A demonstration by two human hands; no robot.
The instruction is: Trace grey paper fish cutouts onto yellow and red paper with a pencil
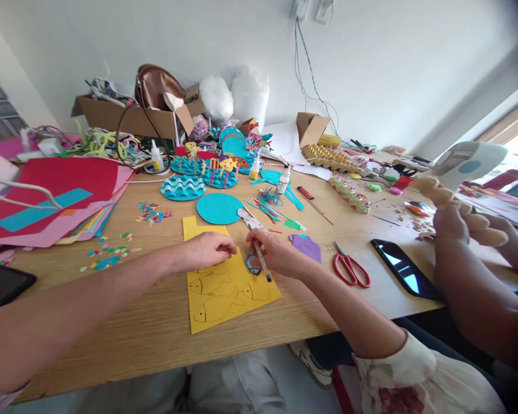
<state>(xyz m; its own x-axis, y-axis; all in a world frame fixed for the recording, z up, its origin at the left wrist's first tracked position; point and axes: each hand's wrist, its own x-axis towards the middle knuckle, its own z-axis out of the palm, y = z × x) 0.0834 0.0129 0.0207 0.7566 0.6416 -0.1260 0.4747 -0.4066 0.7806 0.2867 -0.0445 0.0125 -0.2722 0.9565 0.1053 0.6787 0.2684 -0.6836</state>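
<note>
A yellow paper sheet (235, 310) with several fish outlines drawn on it lies on the table in front of me. My left hand (211, 250) rests over its upper part, fingers loosely curled, with nothing visible in them. In my right hand (271, 252) is a pen (262, 265), gripped aslant, its dark end pointing down toward me. Beside those fingers a grey-and-white fish cutout (252, 263) lies on the yellow sheet, partly covered by the hand. Just beyond, a white printed paper piece (249, 219) overlaps the edge of a blue oval (218, 208).
Red-handled scissors (351, 269), a phone (403, 269) and purple paper (306, 247) lie to the right. Coloured sheets (64, 190) are stacked left, near paper bits (110, 254). Glue bottles (284, 180) and blue fish crafts (218, 177) stand behind. Another person's hands (451, 221) hold a beige knobbly object.
</note>
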